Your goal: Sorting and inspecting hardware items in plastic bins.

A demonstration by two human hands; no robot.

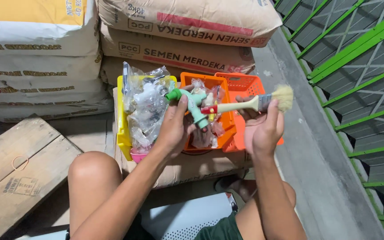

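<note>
My left hand (175, 129) grips a pale green plastic tap (194, 103) with a darker green cap, held above the orange baskets. A paintbrush (254, 104) with a cream handle, red tip and pale bristles lies across the fingers of my right hand (263, 129). The brush handle's red end almost touches the tap. Below the hands sit a yellow basket (120, 133) stuffed with clear plastic bags (144, 106) of small parts, and two orange baskets (245, 84) holding more bagged items.
The baskets rest on a cardboard box (187, 166) between my bare knees. Stacked cement sacks (178, 40) fill the back. A wooden crate lid (18, 169) lies at left. On the right a concrete ledge (307, 146) borders green metal railings (361, 80).
</note>
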